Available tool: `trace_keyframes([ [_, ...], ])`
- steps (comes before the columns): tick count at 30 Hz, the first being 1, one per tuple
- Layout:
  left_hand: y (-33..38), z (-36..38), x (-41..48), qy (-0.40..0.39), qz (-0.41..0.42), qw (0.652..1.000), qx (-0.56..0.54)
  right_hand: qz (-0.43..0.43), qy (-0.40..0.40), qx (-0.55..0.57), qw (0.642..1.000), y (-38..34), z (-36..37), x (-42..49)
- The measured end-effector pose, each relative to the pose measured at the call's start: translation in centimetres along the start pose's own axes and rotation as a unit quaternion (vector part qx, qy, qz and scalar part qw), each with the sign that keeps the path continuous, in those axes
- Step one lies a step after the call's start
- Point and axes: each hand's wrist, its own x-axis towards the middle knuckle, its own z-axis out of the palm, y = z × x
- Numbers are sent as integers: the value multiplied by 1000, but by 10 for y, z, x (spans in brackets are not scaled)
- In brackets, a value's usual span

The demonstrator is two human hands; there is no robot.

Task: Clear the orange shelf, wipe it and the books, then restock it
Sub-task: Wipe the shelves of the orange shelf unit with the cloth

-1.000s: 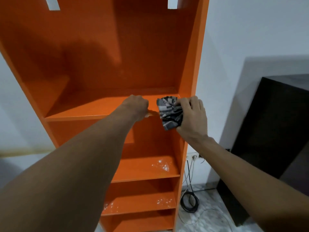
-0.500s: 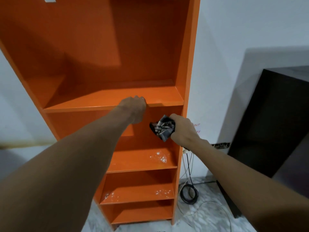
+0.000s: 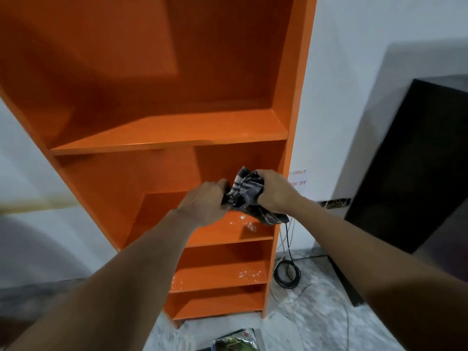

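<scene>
- A tall orange shelf (image 3: 162, 133) fills the left and middle of your view. It stands against a white wall (image 3: 354, 72), and you look down across several of its boards towards the floor.
- A big black piece of furniture (image 3: 410, 160) stands at the right, near the wall. What it is cannot be told.
- The floor (image 3: 316, 312) is pale and marbled, and shows below and to the right of the shelf.
- Your two bare forearms rise from the bottom corners and meet in front of the shelf, at the compartment under the upper board.
- Your left hand (image 3: 202, 201) has its fingers curled tight on the left edge of the cloth (image 3: 247, 195).
- Your right hand (image 3: 274, 190) is closed round the bunched cloth from the right side.
- The cloth is dark grey with pale stripes and is crumpled between both hands. A loose end hangs below your right wrist. Whether it touches the shelf cannot be told.
- A black cable (image 3: 287, 273) lies coiled on the floor, just beside the shelf's right foot.
- A book (image 3: 235, 342) with a dark, greenish cover lies on the floor in front of the shelf, cut off by the bottom edge.
- A small white note (image 3: 298, 177) with red handwriting is on the wall, just right of the shelf.
- White specks (image 3: 247, 222) dot the board below your hands, and more dot the board under it.
</scene>
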Motion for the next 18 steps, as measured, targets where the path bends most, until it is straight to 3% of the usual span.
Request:
trace_keyframes([
  [6, -25, 57, 25, -85, -21, 992, -91, 78, -117, -103, 985, 38, 58, 15],
  [11, -39, 121, 33, -152, -10, 986, -72, 121, -167, -116, 972, 66, 109, 14],
  [14, -52, 136, 41, -109, 3, 991, -81, 106, -141, -151, 973, 70, 117, 28],
  [18, -83, 139, 72, -47, -59, 991, -114, 71, -72, -189, 977, 62, 109, 72],
])
